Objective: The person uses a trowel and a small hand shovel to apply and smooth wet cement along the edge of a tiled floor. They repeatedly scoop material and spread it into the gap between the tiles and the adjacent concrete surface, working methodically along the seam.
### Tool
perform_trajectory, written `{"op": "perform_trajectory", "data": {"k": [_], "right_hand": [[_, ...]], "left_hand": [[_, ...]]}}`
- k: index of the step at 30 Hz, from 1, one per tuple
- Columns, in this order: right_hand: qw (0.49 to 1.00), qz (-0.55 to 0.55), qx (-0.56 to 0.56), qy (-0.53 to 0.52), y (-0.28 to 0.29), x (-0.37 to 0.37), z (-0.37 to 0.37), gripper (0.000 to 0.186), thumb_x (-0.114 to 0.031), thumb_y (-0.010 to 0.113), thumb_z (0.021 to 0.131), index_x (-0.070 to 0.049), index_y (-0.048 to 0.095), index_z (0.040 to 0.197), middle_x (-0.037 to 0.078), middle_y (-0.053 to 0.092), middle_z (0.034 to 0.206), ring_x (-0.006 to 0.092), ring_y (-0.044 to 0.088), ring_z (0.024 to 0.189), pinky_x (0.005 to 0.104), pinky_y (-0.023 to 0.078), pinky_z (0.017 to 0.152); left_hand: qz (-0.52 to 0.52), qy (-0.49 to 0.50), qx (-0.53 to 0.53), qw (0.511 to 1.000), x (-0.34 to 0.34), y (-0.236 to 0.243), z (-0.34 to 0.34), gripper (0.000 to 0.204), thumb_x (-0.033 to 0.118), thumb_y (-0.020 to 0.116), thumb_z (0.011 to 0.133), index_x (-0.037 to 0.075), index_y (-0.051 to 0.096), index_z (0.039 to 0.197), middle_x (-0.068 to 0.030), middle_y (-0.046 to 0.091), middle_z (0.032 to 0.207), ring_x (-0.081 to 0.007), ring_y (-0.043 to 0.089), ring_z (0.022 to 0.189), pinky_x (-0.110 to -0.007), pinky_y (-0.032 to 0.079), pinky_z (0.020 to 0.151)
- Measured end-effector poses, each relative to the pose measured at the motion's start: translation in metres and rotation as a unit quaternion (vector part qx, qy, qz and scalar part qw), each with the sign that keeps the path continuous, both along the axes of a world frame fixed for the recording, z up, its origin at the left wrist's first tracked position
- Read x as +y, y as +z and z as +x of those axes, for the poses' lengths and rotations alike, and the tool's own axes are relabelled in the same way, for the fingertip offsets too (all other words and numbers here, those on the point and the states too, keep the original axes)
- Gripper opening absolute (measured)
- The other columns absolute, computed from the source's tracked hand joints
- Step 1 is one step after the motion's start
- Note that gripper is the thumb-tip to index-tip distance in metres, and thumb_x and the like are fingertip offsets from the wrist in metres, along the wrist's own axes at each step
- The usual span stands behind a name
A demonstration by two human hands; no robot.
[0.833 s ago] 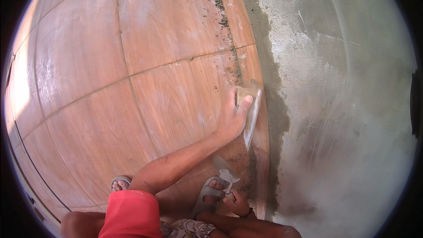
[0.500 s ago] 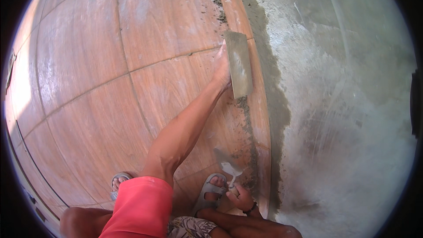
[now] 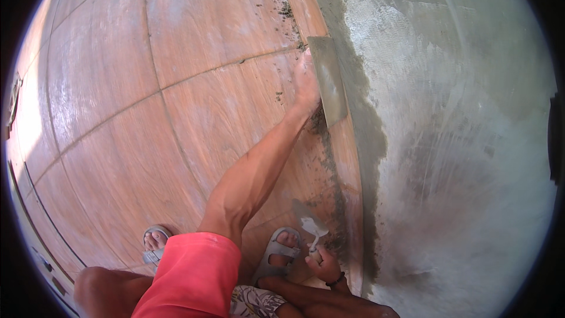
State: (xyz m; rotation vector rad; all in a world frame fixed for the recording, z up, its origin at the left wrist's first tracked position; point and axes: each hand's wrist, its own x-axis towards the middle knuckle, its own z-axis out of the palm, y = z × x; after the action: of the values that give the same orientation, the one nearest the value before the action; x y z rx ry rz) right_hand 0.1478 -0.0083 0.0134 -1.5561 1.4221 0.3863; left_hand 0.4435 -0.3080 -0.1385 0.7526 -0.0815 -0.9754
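Observation:
My left hand [image 3: 307, 79] is closed behind a rectangular plastering trowel [image 3: 328, 81]; its fingers and the handle are mostly hidden by the plate. The flat grey blade lies across the narrow wood-look skirting tile [image 3: 346, 147]. Low in the picture, close to my foot, my right hand [image 3: 325, 266] grips a small pointed trowel [image 3: 312, 227] by its handle. That blade points up and away, with grey smears on it. Damp mortar [image 3: 369, 141] runs as a strip along the wall side of the skirting.
Reddish wood-look floor tiles [image 3: 106, 159] with grey joints spread to the left. Mortar crumbs [image 3: 283, 3] lie along the skirting, ahead and near me. A rough grey plastered wall [image 3: 453, 141] rises on the right. My sandalled feet [image 3: 281, 256] rest on the tiles.
My left hand and the plastering trowel have shifted slightly right, and the blade now tilts more. The pointed trowel has moved slightly right and down. The view has shifted a little.

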Motion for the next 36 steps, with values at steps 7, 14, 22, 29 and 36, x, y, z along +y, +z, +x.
{"op": "perform_trajectory", "data": {"k": [7, 14, 22, 29, 36], "right_hand": [[1.0, -0.03, -0.002, 0.002, -0.018, 0.013, -0.027, 0.045, -0.032, 0.066, 0.086, -0.005, 0.058, 0.122, 0.022, 0.066, 0.102, 0.0398, 0.064, 0.099, 0.0418, 0.051, 0.083], [0.999, -0.039, -0.03, -0.006, -0.016, 0.013, -0.02, 0.044, -0.031, 0.066, 0.086, -0.004, 0.058, 0.121, 0.022, 0.066, 0.103, 0.0375, 0.065, 0.099, 0.0405, 0.051, 0.084], [0.996, -0.054, -0.021, -0.062, -0.013, 0.028, -0.039, 0.042, -0.026, 0.067, 0.085, -0.004, 0.06, 0.12, 0.02, 0.066, 0.099, 0.033, 0.066, 0.093, 0.0376, 0.051, 0.081], [0.991, -0.02, 0.037, -0.127, -0.008, 0.057, -0.065, 0.04, -0.027, 0.068, 0.082, -0.001, 0.06, 0.111, 0.016, 0.06, 0.08, 0.0222, 0.059, 0.073, 0.0371, 0.048, 0.069], [0.987, -0.048, 0.031, -0.154, -0.005, 0.083, -0.089, 0.044, -0.027, 0.07, 0.08, -0.002, 0.061, 0.115, 0.01, 0.063, 0.079, 0.0153, 0.057, 0.071, 0.033, 0.048, 0.065]], "left_hand": [[0.05, 0.013, -0.029, 0.998, 0.012, 0.013, -0.023, 0.041, 0.035, 0.034, 0.107, -0.001, 0.055, 0.104, -0.0049, 0.056, 0.087, -0.0127, 0.051, 0.081, -0.032, 0.045, 0.076], [0.104, 0.021, -0.097, 0.99, 0.028, 0.02, -0.037, 0.042, 0.035, 0.035, 0.106, -0.001, 0.053, 0.096, -0.0058, 0.055, 0.082, -0.0133, 0.049, 0.078, -0.034, 0.045, 0.075], [0.157, 0.022, -0.171, 0.973, 0.049, 0.028, -0.063, 0.036, 0.03, 0.037, 0.105, -0.002, 0.052, 0.099, -0.0173, 0.059, 0.083, -0.0262, 0.056, 0.077, -0.038, 0.045, 0.075], [0.188, -0.025, -0.148, 0.971, 0.077, 0.049, -0.088, 0.03, 0.024, 0.037, 0.105, -0.002, 0.051, 0.105, -0.0207, 0.062, 0.093, -0.0322, 0.059, 0.086, -0.039, 0.045, 0.081], [0.187, -0.058, -0.162, 0.967, 0.103, 0.051, -0.122, 0.027, 0.022, 0.035, 0.105, -0.002, 0.048, 0.11, -0.022, 0.061, 0.098, -0.033, 0.059, 0.089, -0.04, 0.045, 0.084]]}}
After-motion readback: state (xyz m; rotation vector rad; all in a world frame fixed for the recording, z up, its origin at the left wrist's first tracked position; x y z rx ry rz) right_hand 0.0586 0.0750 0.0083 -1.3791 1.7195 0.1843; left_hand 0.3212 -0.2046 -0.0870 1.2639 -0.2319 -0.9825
